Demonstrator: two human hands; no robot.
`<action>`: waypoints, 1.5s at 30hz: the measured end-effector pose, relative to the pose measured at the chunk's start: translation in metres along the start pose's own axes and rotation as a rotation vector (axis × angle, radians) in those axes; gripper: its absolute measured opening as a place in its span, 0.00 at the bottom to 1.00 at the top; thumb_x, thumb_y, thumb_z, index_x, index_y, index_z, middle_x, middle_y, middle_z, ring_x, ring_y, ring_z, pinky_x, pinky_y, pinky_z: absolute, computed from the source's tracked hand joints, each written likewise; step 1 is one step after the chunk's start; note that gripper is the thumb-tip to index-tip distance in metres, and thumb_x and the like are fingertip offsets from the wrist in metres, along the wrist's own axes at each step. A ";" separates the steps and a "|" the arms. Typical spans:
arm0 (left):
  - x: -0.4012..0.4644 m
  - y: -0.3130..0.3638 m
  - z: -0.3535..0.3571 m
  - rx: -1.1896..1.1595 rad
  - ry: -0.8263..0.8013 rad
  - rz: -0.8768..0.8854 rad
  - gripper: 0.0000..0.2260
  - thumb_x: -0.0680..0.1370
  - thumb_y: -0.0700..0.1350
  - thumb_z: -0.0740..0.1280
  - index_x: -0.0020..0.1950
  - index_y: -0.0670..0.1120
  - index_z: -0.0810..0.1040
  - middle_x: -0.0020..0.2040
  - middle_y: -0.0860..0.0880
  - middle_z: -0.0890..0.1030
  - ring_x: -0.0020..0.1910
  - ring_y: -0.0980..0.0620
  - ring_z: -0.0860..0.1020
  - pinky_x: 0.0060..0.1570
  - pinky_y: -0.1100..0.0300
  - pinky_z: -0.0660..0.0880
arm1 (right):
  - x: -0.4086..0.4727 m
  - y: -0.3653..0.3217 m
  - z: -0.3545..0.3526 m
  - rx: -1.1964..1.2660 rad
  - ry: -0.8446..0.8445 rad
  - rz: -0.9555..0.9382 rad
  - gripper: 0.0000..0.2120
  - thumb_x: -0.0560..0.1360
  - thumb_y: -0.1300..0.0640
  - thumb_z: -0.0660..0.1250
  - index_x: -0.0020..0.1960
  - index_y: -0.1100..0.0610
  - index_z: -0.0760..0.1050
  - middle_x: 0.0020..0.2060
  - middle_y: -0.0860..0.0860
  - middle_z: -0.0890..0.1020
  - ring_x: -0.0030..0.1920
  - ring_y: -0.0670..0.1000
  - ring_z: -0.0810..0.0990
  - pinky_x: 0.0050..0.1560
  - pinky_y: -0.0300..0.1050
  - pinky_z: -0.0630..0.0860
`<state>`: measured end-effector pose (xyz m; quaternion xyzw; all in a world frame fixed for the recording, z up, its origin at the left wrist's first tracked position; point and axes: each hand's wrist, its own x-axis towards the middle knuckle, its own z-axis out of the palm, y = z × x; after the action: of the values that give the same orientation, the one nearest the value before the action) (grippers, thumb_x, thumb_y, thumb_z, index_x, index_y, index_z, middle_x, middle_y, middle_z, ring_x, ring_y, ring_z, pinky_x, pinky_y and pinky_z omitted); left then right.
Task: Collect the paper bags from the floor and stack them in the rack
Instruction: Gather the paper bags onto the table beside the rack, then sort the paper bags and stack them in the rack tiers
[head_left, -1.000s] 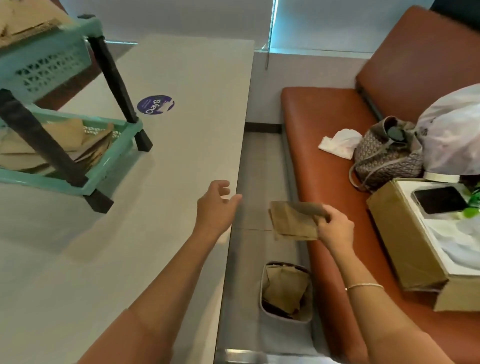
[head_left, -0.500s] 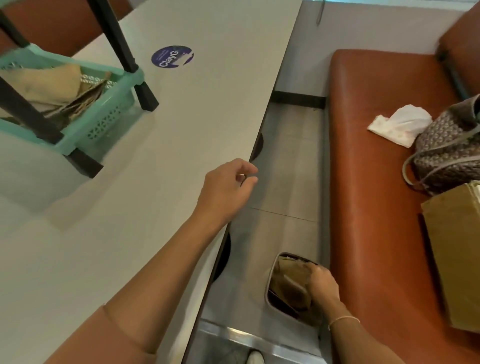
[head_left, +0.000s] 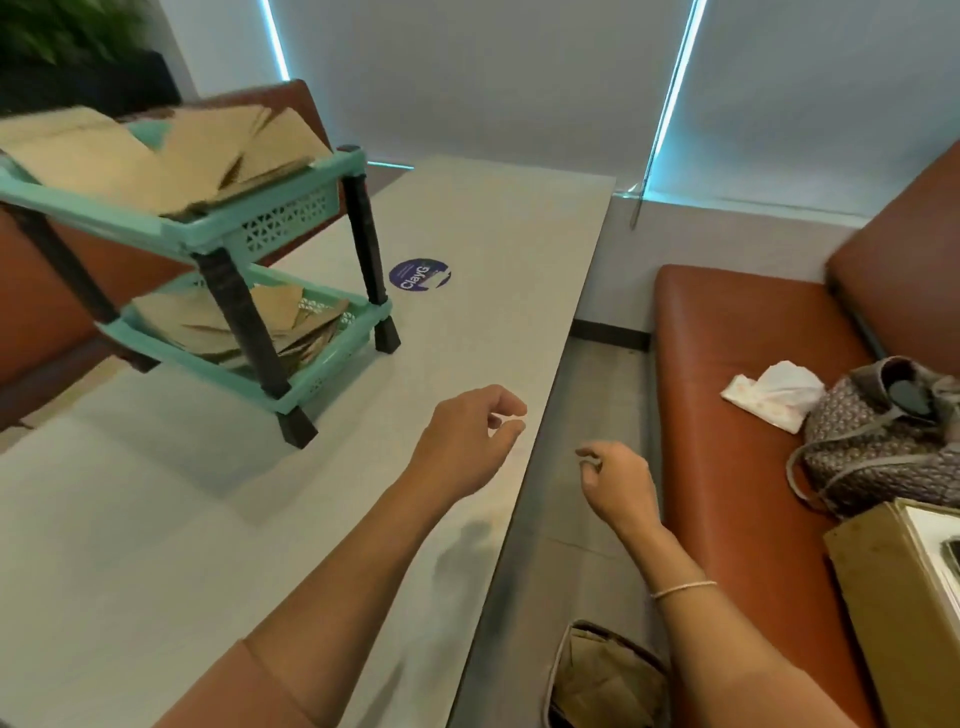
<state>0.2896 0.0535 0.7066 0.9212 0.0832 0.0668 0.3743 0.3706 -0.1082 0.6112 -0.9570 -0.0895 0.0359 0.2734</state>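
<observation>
Bags of brown paper (head_left: 602, 675) lay in a floor bin below the right hand (head_left: 618, 483), nearer than the left hand (head_left: 467, 441); both hung loosely curled, empty.

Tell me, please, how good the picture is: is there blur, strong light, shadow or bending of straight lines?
Head view: the rack and its paper bags are motion-blurred; bright cyan light glares along the blind edges; the rack and the left hand cast soft shadows on the table; the wide lens splays straight edges.
</observation>
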 end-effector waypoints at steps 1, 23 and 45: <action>-0.001 0.002 -0.013 -0.001 0.015 0.014 0.07 0.79 0.47 0.64 0.55 0.50 0.78 0.54 0.55 0.79 0.52 0.57 0.77 0.50 0.66 0.69 | 0.001 -0.019 -0.012 0.029 0.034 -0.033 0.14 0.77 0.62 0.60 0.59 0.57 0.78 0.58 0.54 0.79 0.58 0.54 0.77 0.58 0.43 0.71; 0.029 -0.102 -0.335 -0.054 0.273 0.156 0.06 0.78 0.48 0.65 0.54 0.50 0.77 0.50 0.56 0.77 0.50 0.57 0.76 0.52 0.62 0.74 | -0.002 -0.393 -0.068 0.263 0.210 -0.034 0.26 0.75 0.47 0.66 0.69 0.56 0.66 0.60 0.57 0.77 0.58 0.56 0.76 0.57 0.47 0.73; 0.131 -0.191 -0.412 0.103 0.292 0.030 0.10 0.78 0.47 0.64 0.58 0.49 0.76 0.57 0.51 0.78 0.55 0.53 0.75 0.56 0.59 0.72 | 0.076 -0.514 -0.028 -0.147 0.017 -0.037 0.24 0.71 0.44 0.70 0.60 0.58 0.71 0.51 0.52 0.79 0.48 0.50 0.76 0.48 0.40 0.74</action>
<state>0.3212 0.4941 0.8736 0.9208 0.1261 0.2013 0.3094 0.3710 0.3207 0.9051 -0.9730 -0.1072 0.0160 0.2036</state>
